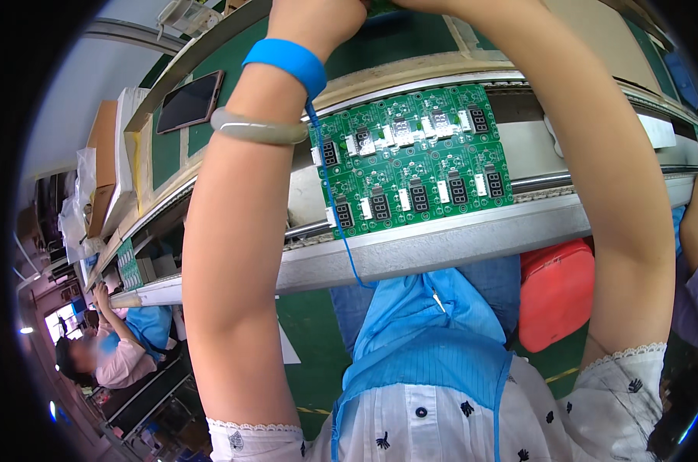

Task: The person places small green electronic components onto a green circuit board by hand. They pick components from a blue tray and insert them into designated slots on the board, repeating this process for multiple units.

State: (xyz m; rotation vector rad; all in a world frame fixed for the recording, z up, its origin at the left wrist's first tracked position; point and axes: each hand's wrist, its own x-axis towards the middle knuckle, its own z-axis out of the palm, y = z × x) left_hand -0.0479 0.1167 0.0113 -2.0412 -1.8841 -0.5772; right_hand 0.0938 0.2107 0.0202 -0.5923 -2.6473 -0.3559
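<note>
Both my arms reach far forward, and the top edge of the view cuts off the hands. Of my left hand (322,19) only the back and wrist show, with a blue wrist strap (287,65) and a pale bangle (259,128) on that arm. My right hand (433,5) is barely in view. Between them a sliver of something green (379,7) shows; whether either hand grips it is hidden. Below, between my forearms, a green circuit board panel (406,165) with black digit displays and white connectors lies across the rails. A blue cord from the strap crosses its left side.
A metal rail (410,258) runs along the near side of the line. A dark phone (189,102) lies on the left of the green bench. A red stool (557,296) stands beside my lap. Co-workers sit at left (129,346) and right (695,277).
</note>
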